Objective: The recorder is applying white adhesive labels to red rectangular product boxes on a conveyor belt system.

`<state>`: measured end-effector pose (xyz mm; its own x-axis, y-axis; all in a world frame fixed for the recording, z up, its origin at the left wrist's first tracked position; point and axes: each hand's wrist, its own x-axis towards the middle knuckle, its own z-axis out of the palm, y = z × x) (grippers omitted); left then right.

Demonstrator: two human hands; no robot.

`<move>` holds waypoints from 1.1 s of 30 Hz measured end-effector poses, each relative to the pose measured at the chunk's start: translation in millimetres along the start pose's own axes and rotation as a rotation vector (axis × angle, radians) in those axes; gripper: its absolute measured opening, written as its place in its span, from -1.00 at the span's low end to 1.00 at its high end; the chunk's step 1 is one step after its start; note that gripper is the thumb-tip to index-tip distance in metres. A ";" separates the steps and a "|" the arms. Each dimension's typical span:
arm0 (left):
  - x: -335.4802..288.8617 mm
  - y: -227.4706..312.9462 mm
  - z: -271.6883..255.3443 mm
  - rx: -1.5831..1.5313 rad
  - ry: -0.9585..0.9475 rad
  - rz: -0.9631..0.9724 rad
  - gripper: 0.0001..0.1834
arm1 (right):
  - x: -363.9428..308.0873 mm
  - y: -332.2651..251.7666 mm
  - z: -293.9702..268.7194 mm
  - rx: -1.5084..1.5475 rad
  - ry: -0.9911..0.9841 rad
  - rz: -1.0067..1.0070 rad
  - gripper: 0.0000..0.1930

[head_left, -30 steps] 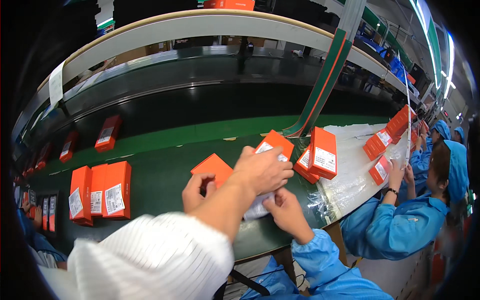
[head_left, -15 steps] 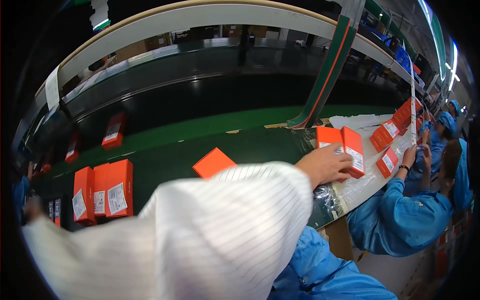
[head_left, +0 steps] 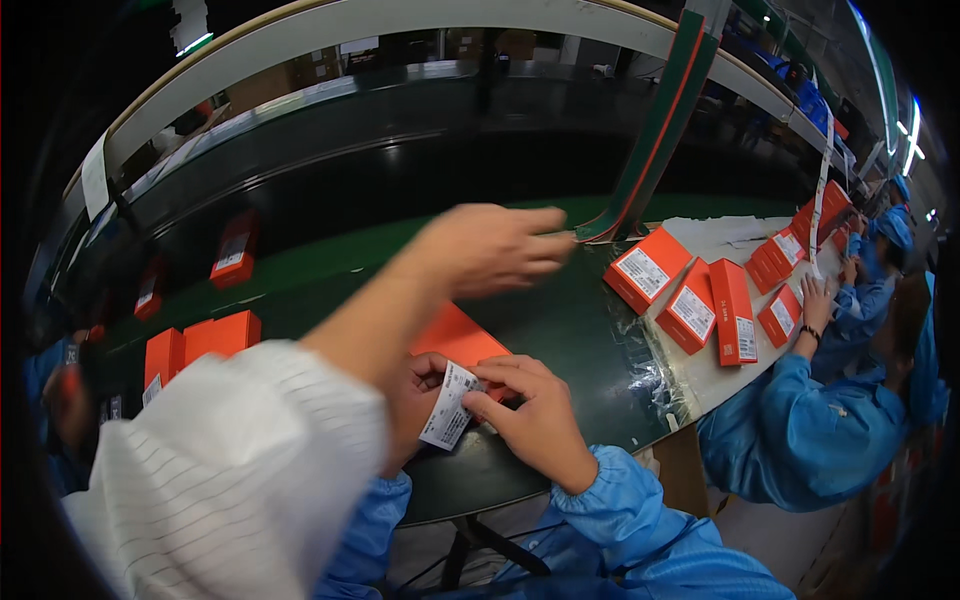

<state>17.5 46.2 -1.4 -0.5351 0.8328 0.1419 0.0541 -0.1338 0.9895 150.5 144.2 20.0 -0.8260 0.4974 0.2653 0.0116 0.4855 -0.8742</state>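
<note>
A white printed label (head_left: 449, 405) is pinched between my two hands, over an orange box (head_left: 465, 335) lying on the dark green work surface. My left hand (head_left: 405, 408) has its fingers closed at the label's left side; a co-worker's forearm hides part of it. My right hand (head_left: 535, 412) grips the label's right edge with thumb and fingers, its fingertips against the box. A co-worker's arm in a striped white sleeve (head_left: 240, 450) crosses over my left forearm from the left. That co-worker's bare hand (head_left: 490, 250) hangs above the box, blurred.
Three labelled orange boxes (head_left: 690, 305) stand at the right by a post (head_left: 655, 130), with more boxes beyond. Orange boxes (head_left: 205, 340) stand at the left, others on the dark belt (head_left: 330, 180) behind. A co-worker in blue (head_left: 805, 415) sits at the right.
The co-worker's hand has left the boxes at the right and moved left. Three boxes now stand there, spread out. My hands and the label, hidden before by the sleeve, now show.
</note>
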 end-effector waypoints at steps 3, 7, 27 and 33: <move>-32.0 1.5 -6.0 -0.176 0.176 -0.006 -0.85 | -0.7 -4.9 7.1 -0.024 0.109 -0.124 -0.87; -32.8 8.9 -19.6 -0.152 0.299 0.167 -0.94 | 9.0 -5.5 -1.1 0.325 0.099 0.085 -0.89; -44.9 14.6 -93.0 -0.451 0.866 0.131 -0.77 | 50.8 24.7 -9.1 0.315 -0.195 0.457 -0.88; -45.4 14.1 -93.8 -0.459 0.834 0.147 -0.77 | 51.6 27.3 -7.3 0.320 -0.200 0.461 -0.88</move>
<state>-36.5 -43.9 3.6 -0.9861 0.1646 0.0240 -0.0717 -0.5506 0.8317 112.3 188.4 12.8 -0.8664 0.4453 -0.2258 0.2497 -0.0051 -0.9683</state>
